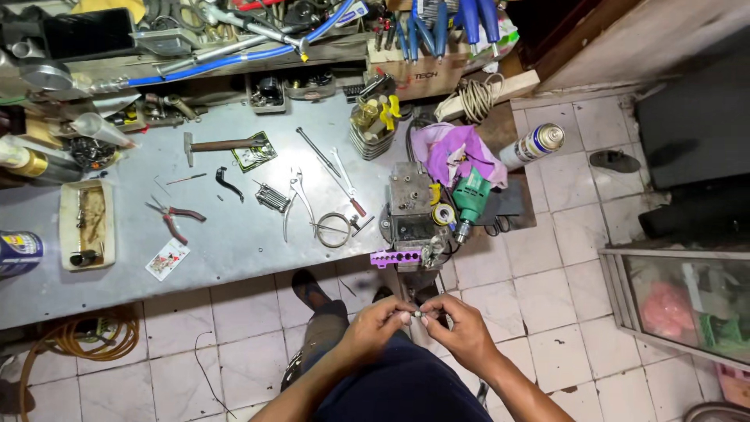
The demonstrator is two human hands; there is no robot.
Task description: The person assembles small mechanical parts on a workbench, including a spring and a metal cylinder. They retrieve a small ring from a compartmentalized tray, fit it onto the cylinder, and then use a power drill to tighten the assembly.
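Note:
My left hand (pixel 376 324) and my right hand (pixel 461 328) meet in front of my body, above the tiled floor. Between their fingertips they pinch a small metal part (pixel 419 316), too small to tell what kind. Both hands hang just below the near edge of a grey metal workbench (pixel 234 242). Straight above them on the bench edge stands a bench vise (pixel 412 211) with a purple drilled block (pixel 396 257) beside it.
On the bench lie a hammer (pixel 223 144), red-handled pliers (pixel 173 215), silver pliers (pixel 295 195), a wire ring (pixel 334 229), a playing card (pixel 167 259) and a white tray (pixel 87 225). A green drill (pixel 471 202), pink cloth (pixel 457 152) and spray can (pixel 533 145) sit right. A glass cabinet (pixel 687 301) stands at right.

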